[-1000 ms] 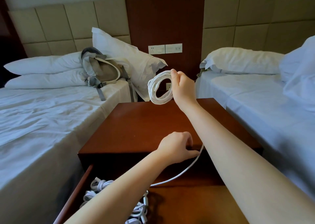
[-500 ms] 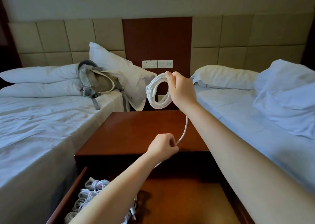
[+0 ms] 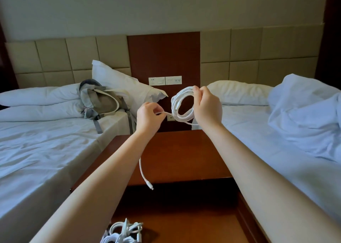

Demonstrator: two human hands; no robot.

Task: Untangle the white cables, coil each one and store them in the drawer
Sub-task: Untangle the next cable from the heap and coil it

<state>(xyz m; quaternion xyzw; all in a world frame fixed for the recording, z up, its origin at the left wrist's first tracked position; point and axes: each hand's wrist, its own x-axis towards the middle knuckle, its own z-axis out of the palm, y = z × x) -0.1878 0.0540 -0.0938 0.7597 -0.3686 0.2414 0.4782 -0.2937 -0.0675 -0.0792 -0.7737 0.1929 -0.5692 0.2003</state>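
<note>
Fingers of the right grip (image 3: 207,107) curl tight round a smooth, round coil of white cable (image 3: 175,106) above the polished wooden counter (image 3: 175,150); the left grip (image 3: 148,118) pinches its loose tail (plug end dangling). Glossy coiled cables (image 3: 123,231) lie in the open drawer (image 3: 193,224).

Left hand (image 3: 147,117) now up beside the coil (image 3: 182,106) (tail end (image 3: 145,180) loose)
</note>
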